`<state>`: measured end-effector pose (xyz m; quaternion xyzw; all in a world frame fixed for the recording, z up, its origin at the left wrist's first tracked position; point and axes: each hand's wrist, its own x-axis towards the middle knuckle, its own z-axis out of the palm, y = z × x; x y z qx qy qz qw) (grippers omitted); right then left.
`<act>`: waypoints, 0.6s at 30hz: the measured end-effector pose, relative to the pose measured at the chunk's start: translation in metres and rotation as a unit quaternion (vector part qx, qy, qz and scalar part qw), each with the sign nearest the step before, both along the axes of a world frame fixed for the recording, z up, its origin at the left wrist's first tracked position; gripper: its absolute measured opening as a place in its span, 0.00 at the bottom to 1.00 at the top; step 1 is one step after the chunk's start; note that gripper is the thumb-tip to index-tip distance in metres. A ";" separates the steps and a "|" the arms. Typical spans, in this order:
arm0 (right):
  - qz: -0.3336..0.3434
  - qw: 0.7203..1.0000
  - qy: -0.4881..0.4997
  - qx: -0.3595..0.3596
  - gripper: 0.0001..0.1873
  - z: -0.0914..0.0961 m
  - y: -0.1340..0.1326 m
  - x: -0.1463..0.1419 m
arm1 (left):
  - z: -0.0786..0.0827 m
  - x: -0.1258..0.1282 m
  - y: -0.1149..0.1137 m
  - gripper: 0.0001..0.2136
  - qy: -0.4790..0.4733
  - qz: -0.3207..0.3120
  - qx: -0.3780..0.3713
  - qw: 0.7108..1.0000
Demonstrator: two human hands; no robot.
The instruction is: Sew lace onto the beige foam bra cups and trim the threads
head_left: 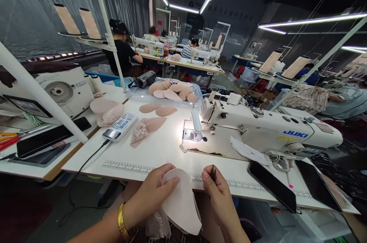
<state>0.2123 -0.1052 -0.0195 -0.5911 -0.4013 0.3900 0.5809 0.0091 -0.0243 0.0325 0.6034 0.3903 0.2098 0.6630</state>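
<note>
My left hand grips a pale beige bra cup over the table's front edge, thumb on its smooth face. Lace fabric hangs below that cup. To its right, the fingers of my right hand are closed around a small dark pointed tool, most of it hidden in the palm. A gap separates this hand from the cup. Further back on the white table, a lace-trimmed cup piece lies near two loose beige cups.
A JUKI sewing machine with its lamp lit stands at right. Two black phones lie before it. Left of centre is a white device with a cable. A clear bin holds several cups. Thread cones stand upper left; people work behind.
</note>
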 end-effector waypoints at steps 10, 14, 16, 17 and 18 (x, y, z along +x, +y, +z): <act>0.056 0.982 -0.179 -0.004 0.21 0.018 -0.001 -0.013 | -0.005 0.002 0.001 0.14 0.009 -0.006 0.017 1.000; 0.017 0.978 -0.210 0.001 0.21 0.021 -0.004 -0.002 | 0.001 0.000 0.002 0.14 0.027 0.003 0.026 0.999; 0.066 0.972 -0.226 -0.013 0.19 0.025 -0.007 -0.002 | 0.001 0.000 0.002 0.13 0.046 0.002 0.060 0.997; 0.087 0.967 -0.240 -0.016 0.16 0.026 -0.009 -0.003 | 0.001 0.000 0.002 0.13 0.056 0.000 0.081 0.995; 0.101 0.961 -0.257 -0.015 0.14 0.026 -0.010 -0.006 | 0.000 0.000 0.002 0.12 0.064 -0.003 0.100 0.993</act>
